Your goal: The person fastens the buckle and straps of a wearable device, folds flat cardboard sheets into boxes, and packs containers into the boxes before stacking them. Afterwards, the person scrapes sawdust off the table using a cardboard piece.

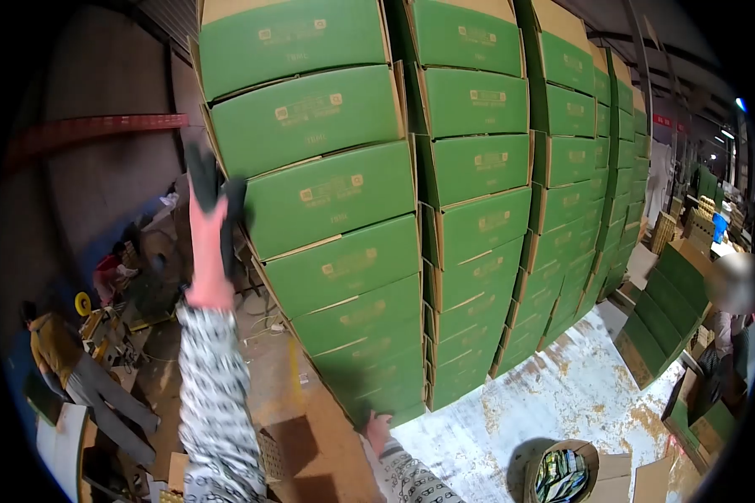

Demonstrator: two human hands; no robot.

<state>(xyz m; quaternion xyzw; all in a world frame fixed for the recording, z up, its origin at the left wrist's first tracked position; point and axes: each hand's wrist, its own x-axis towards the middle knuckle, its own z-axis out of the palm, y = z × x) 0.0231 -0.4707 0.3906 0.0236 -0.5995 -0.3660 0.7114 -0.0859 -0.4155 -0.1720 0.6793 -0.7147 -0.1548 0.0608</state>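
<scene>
A tall stack of green cardboard boxes (335,193) with pale printed labels stands in front of me. My left hand (207,201), in a pink glove with dark fingers, reaches up along the stack's left edge. Its fingers are spread and it grips nothing; whether it touches the cardboard I cannot tell. Low down, my right hand (379,429) is against the bottom of the same stack, near its front corner. Its fingers are mostly lost in shadow. Both forearms wear patterned light sleeves.
More green box stacks (478,168) run back to the right. A round carton of colourful packets (562,474) stands on the white worn floor (512,419). A person in a yellow top (54,348) stands at left, another person (109,272) behind. Folded green boxes (663,310) lean at right.
</scene>
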